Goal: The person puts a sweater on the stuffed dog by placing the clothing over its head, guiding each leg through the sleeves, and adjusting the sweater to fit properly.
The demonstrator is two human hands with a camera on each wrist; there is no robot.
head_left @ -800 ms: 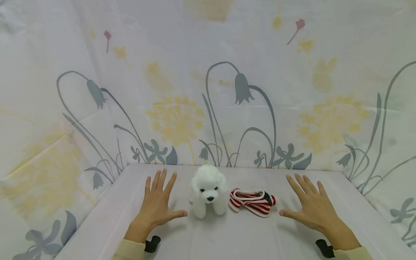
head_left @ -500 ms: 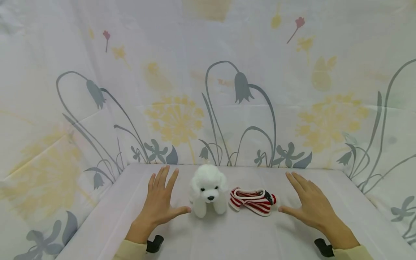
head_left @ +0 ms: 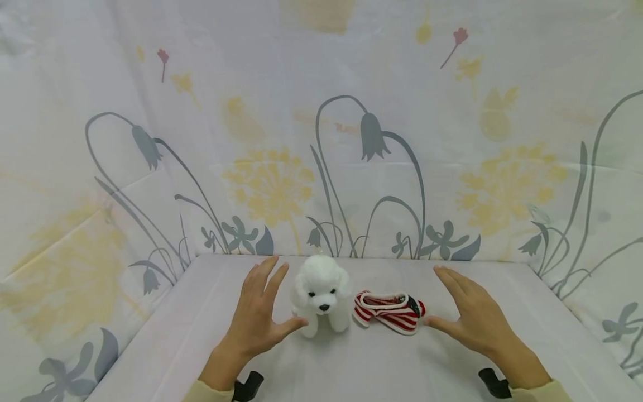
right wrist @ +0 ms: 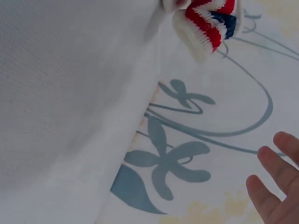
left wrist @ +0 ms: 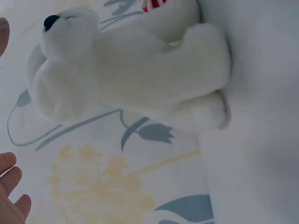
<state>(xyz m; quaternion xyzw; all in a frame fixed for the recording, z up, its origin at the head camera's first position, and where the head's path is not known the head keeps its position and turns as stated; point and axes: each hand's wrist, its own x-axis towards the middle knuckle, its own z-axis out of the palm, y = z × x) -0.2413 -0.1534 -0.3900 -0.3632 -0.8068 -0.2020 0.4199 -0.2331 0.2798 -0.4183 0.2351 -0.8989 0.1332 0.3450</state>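
Note:
A white plush dog [head_left: 321, 285] stands on the white table, facing the head camera. Just right of it lies a small red-and-white striped knitted dog sweater [head_left: 389, 312] with a dark patch at its right end. My left hand [head_left: 258, 312] is beside the dog's left side in the head view, fingers spread, its thumb tip overlapping the dog's front leg. In the left wrist view the plush dog [left wrist: 135, 65] shows from the side, with fingers at the left edge. My right hand [head_left: 474, 318] hovers right of the sweater, fingers extended, thumb tip close to its end. Neither hand holds anything.
Behind and beside the table [head_left: 372, 368] hangs a pale curtain [head_left: 281, 67] printed with grey and yellow flowers. The table's back edge meets it. Black straps [head_left: 247, 386] sit at the wrists, below light sleeves [head_left: 540, 392].
My left hand has moved right, toward the plush dog, and turned more side-on. My right hand has shifted slightly left, toward the sweater. The dog and sweater have stayed in place.

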